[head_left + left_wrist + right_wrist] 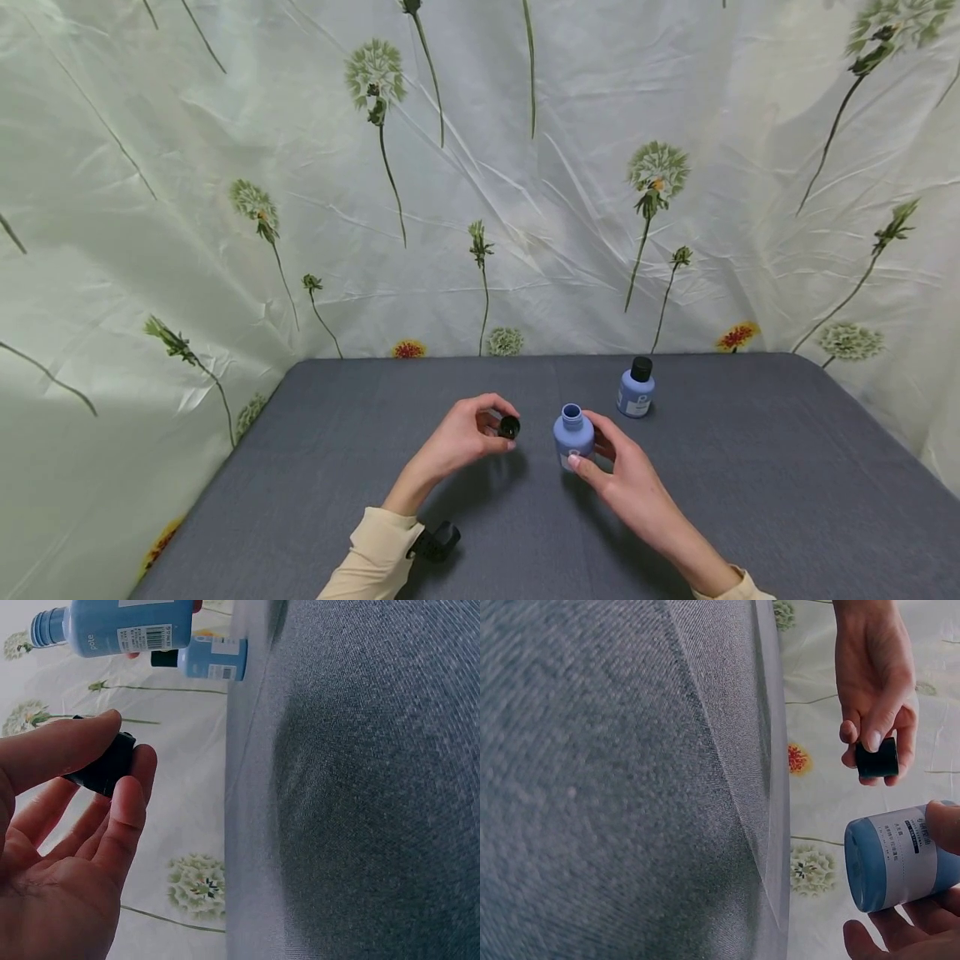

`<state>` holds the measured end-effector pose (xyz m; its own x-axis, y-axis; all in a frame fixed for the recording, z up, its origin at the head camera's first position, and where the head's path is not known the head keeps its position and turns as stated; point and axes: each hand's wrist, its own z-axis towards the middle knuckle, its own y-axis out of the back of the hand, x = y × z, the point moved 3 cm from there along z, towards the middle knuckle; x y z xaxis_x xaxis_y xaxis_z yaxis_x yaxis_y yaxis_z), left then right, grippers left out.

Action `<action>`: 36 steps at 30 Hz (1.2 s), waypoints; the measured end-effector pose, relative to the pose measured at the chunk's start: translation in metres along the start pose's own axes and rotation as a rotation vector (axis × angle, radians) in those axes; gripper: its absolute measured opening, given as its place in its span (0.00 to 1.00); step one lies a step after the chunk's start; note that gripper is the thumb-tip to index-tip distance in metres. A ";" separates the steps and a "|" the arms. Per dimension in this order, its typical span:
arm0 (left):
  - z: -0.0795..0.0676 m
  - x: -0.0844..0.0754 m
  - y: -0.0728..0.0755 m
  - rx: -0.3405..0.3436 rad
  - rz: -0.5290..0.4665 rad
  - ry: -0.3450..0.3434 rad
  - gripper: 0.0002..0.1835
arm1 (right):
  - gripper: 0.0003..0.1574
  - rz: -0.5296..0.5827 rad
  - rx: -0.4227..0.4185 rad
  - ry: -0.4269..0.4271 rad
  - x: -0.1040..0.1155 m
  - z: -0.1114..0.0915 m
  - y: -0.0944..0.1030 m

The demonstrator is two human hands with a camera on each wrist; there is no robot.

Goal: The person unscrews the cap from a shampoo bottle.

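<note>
A black screw cap (509, 427) is pinched between the thumb and fingers of my left hand (472, 429), its hollow side visible in the head view. My right hand (626, 475) grips a small blue bottle (573, 437) by its body, thumb across the label. The bottle is upright and uncapped, its threaded neck bare. Cap and bottle are apart, with a short gap between them. In the right wrist view the white label (907, 851) and the base of the bottle show above the table. In the left wrist view the cap (109, 765) sits under my thumb.
A second blue bottle (636, 392), with a black cap on, stands behind and right of my right hand. The dark grey cloth-covered table (337, 467) reaches back to a white curtain (555, 208) printed with dandelions. A black device (435, 542) is strapped at my left wrist.
</note>
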<state>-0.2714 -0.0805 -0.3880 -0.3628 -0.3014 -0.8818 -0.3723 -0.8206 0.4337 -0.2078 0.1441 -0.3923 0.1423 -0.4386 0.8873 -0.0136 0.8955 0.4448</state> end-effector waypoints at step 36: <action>0.000 0.021 0.018 0.028 0.104 0.018 0.16 | 0.40 0.161 0.019 0.023 -0.009 0.008 -0.006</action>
<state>-0.2859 -0.1015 -0.3990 -0.3853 -0.3932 -0.8348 -0.3576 -0.7704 0.5279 -0.2167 0.1423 -0.4022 0.1597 -0.2875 0.9444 -0.0564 0.9524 0.2995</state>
